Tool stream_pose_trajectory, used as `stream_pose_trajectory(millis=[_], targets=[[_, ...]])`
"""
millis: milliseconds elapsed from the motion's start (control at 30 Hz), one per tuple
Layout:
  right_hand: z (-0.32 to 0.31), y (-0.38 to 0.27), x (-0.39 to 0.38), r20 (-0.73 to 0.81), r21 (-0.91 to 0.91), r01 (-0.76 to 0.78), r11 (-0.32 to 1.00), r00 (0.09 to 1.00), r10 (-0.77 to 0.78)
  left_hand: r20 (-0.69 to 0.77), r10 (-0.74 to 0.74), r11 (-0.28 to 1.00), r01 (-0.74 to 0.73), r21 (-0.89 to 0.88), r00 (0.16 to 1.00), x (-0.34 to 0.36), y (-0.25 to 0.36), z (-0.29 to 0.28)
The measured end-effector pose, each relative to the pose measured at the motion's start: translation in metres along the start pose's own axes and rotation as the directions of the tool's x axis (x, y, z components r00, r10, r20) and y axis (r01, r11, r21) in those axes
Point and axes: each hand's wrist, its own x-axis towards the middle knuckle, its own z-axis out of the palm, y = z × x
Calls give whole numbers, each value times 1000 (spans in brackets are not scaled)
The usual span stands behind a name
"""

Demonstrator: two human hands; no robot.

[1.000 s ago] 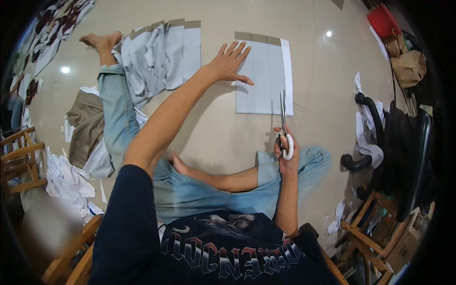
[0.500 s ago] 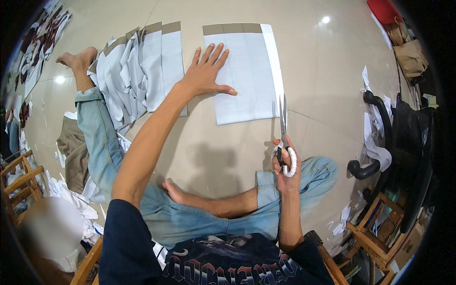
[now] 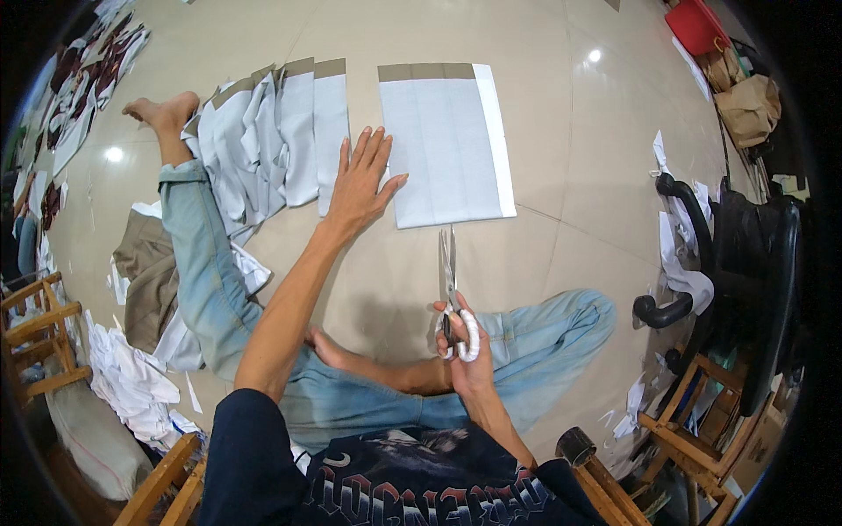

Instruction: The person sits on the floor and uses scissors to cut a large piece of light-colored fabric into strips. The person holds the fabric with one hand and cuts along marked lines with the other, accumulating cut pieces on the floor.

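Note:
A light grey fabric panel (image 3: 447, 153) with a brown band along its far edge and a white strip down its right side lies flat on the floor. At its left edge is my left hand (image 3: 360, 184), fingers stretched out, holding nothing. Beyond that hand, further left, several similar pieces form an overlapping, rumpled row of grey fabric (image 3: 263, 145) with brown top bands. My right hand (image 3: 469, 364) is closed around the handles of a pair of scissors (image 3: 449, 280). White wrapping covers one handle loop. The blades point away from me, just short of the panel's near edge.
Brown cloth (image 3: 149, 272) and white scraps (image 3: 132, 377) lie left of my outstretched leg. Wooden stools (image 3: 39, 333) stand at both sides. To the right are a black chair (image 3: 754, 254), a paper bag (image 3: 750, 110) and a red container (image 3: 697, 26).
My left hand has slid left off the middle of the panel to its left edge. The right hand has drawn the scissors leftward and nearer to me, away from the panel's right side.

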Motion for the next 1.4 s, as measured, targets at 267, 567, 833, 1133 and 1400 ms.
stream_pose_trajectory(millis=[267, 567, 833, 1133, 1400], targets=[[-5, 5, 29, 15, -96, 83, 992, 997, -82, 40, 38, 999, -39, 10, 998, -43, 37, -4], [-1, 6, 61, 94, -146, 169, 975, 983, -157, 13, 19, 993, -20, 114, 1000, -51, 37, 4], [-1, 8, 61, 51, -209, 149, 967, 989, -141, 42, 14, 993, -19, 119, 999, -55, 39, 11], [2, 8, 65, 51, -213, 157, 964, 987, -149, 38, 18, 992, -22, 122, 999, -54, 37, 11], [2, 12, 64, 46, -201, 160, 966, 987, -154, 33, 18, 993, -22, 120, 999, -55, 36, 12]])
